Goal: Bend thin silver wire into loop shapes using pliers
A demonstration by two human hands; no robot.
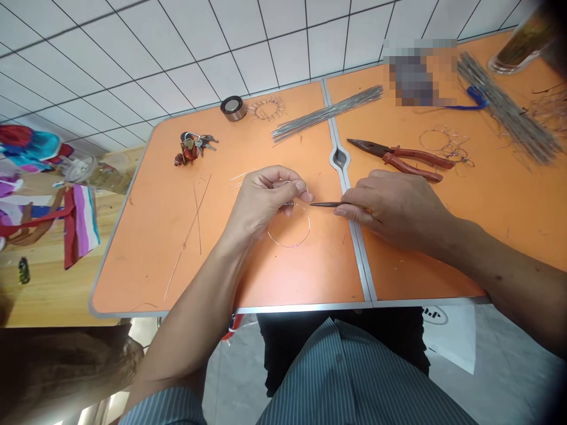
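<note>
My left hand [277, 192] is closed, thumb and forefinger pinching a thin wire ring [309, 227]. The ring's round loop hangs below the fingers, just over the orange table, with a few small pinkish bits on its lower edge. My right hand [390, 200] is wrapped around a slim dark pointed tool [325, 204]. Its tip points left and ends close to my left fingertips and the ring; whether it touches the wire I cannot tell. The palm hides the tool's handle, so its exact kind does not show.
Red-handled long-nose pliers [407, 158] lie beyond my right hand. Behind are bundled metal wires [328, 113], a tape roll [233, 108], keys [195, 146] and another wire bundle [509, 109]. Loose wires [188, 233] lie left. A metal seam [354, 248] crosses the orange table [301, 283].
</note>
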